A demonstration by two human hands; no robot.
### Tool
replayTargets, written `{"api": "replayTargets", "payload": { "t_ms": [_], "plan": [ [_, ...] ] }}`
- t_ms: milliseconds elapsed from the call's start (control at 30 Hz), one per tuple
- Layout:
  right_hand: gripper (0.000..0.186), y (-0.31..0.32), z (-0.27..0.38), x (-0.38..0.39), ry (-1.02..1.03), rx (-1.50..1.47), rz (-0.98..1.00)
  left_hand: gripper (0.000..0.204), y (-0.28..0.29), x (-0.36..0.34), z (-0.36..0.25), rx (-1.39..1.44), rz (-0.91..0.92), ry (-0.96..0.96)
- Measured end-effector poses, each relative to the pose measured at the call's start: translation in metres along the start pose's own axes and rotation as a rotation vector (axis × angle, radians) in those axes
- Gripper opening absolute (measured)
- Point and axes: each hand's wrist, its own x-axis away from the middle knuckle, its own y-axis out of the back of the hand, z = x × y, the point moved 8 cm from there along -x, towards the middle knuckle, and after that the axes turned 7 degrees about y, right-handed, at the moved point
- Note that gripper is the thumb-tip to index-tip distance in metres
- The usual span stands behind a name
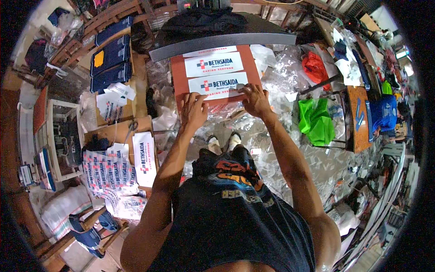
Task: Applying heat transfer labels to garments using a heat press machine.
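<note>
A white printed strip (213,87) with blue and red lettering lies across a red-brown pad (181,81) in front of me. My left hand (195,110) is at the strip's near left corner, fingers curled over its edge. At the near right corner, my right hand (256,100) has its thumb and forefinger closed on the edge. Just beyond lies a second similar strip (214,64). Part of a third strip (210,51) shows under the front of a dark slab (222,45). Undersides of both strips' corners are hidden by my fingers.
Dark cloth (204,21) rests on the slab. On the left are folded navy garments (111,56), scissors (131,129) and more printed sheets (108,170). Green fabric (316,121) and a red bag (315,67) are on the right. Clear plastic scraps (290,156) litter the floor.
</note>
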Motion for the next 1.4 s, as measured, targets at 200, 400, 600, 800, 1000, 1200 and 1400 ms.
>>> {"api": "replayTargets", "payload": {
  "t_ms": [200,400,600,800,1000,1200,1400],
  "plan": [
    [0.045,-0.001,-0.002,0.0,0.018,-0.016,-0.047,0.037,0.001,0.0,0.001,0.01,0.003,0.002],
    [0.051,0.001,-0.002,0.002,0.034,-0.022,-0.022,0.038,0.001,0.0,0.003,-0.015,-0.018,-0.002],
    [0.072,-0.021,-0.011,0.02,0.051,0.036,-0.083,0.042,0.003,0.012,0.0,0.017,-0.007,0.007],
    [0.072,-0.016,-0.009,0.024,-0.013,-0.011,-0.073,0.044,0.006,0.021,-0.002,0.017,-0.036,-0.046],
    [0.074,-0.029,-0.013,0.028,-0.015,0.06,-0.085,0.047,-0.003,0.026,0.001,-0.019,-0.007,-0.021],
    [0.079,-0.033,-0.015,0.025,-0.033,0.037,-0.044,0.05,-0.005,0.026,0.003,-0.028,0.017,-0.012],
    [0.081,-0.034,-0.014,0.027,-0.041,0.038,-0.064,0.052,-0.009,0.026,0.006,-0.043,-0.005,-0.016]
  ]
}}
